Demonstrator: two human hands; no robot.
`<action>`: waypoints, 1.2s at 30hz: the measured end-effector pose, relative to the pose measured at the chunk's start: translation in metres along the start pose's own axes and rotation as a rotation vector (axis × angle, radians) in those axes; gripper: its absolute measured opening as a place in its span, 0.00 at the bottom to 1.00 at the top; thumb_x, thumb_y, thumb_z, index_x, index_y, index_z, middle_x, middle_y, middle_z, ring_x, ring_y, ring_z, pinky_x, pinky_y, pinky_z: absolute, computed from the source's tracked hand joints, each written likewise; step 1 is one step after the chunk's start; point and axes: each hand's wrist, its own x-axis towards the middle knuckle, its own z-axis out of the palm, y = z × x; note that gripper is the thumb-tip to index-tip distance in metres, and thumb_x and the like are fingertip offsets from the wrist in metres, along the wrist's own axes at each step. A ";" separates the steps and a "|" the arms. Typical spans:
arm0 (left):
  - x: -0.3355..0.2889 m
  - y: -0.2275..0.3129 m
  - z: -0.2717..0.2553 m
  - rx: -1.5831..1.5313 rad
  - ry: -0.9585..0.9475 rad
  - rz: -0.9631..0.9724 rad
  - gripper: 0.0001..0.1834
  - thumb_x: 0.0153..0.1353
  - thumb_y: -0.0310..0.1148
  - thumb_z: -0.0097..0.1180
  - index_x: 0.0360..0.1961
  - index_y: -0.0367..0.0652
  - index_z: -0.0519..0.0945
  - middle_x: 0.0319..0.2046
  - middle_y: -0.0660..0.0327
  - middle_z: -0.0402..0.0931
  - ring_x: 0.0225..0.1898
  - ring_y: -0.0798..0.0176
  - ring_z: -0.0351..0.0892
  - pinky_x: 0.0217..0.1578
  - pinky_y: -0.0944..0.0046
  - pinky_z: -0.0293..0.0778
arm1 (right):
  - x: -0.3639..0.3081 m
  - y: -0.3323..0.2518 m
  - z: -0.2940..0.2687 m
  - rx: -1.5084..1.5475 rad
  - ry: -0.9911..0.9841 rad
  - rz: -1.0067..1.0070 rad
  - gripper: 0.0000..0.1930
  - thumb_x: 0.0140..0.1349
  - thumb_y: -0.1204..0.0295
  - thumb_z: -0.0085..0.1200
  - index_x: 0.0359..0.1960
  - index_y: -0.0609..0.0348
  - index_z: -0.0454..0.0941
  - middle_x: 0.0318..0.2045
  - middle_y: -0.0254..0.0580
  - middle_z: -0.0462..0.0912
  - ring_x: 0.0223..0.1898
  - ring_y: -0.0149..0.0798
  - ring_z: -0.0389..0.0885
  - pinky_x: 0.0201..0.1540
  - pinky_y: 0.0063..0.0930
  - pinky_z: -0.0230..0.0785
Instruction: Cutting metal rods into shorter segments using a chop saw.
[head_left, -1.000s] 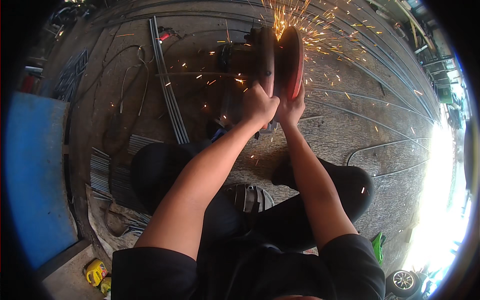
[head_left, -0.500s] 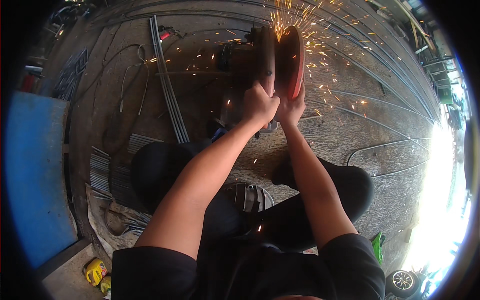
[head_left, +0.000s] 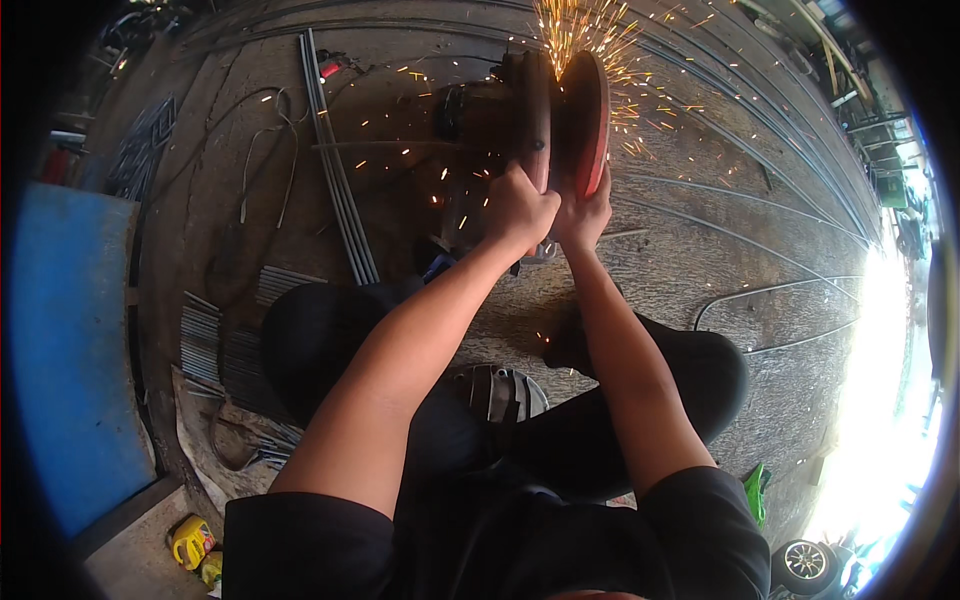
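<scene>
In front of me a cut-off saw (head_left: 480, 110) stands on the floor, throwing orange sparks from its far side. A long reddish-brown bar-like handle (head_left: 537, 150) runs along its top, and my left hand (head_left: 522, 212) is wrapped round the near end. Close beside it, my right hand (head_left: 583, 218) is closed at the near end of the red-edged round guard (head_left: 598, 130); its fingers are partly hidden there, and I cannot see what they hold. A thin rod (head_left: 385, 146) reaches the saw from the left. Another short rod (head_left: 625, 234) shows just right of my right hand.
Long metal rods (head_left: 340, 170) lie left of the saw, with bundles of cut rods (head_left: 200, 340) nearer me. More long rods (head_left: 740, 240) cross the floor at right. A blue panel (head_left: 75, 350) stands far left. Beneath my arms lies a round metal part (head_left: 495, 393).
The sparks have shifted in their spray and a few now fall near my right leg. Both hands and the saw hold nearly the same position.
</scene>
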 end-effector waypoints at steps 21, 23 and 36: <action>0.000 0.001 -0.001 0.004 -0.009 -0.030 0.19 0.42 0.28 0.57 0.36 0.26 0.73 0.27 0.35 0.77 0.35 0.37 0.80 0.38 0.49 0.78 | -0.001 -0.001 0.001 0.022 -0.018 0.020 0.32 0.56 0.63 0.58 0.62 0.59 0.62 0.48 0.60 0.77 0.49 0.60 0.77 0.49 0.45 0.69; -0.001 0.001 -0.002 -0.004 -0.005 -0.033 0.19 0.42 0.28 0.57 0.36 0.26 0.73 0.27 0.35 0.77 0.35 0.37 0.80 0.38 0.49 0.78 | -0.001 -0.003 0.001 0.017 -0.013 0.007 0.32 0.56 0.63 0.58 0.62 0.60 0.63 0.48 0.60 0.78 0.49 0.60 0.77 0.49 0.45 0.69; 0.000 0.000 -0.001 -0.005 -0.009 -0.011 0.21 0.42 0.28 0.57 0.37 0.24 0.73 0.27 0.33 0.77 0.35 0.37 0.80 0.38 0.50 0.78 | -0.002 0.000 0.003 0.001 0.005 0.015 0.32 0.56 0.64 0.57 0.62 0.59 0.63 0.47 0.59 0.78 0.48 0.60 0.77 0.49 0.45 0.69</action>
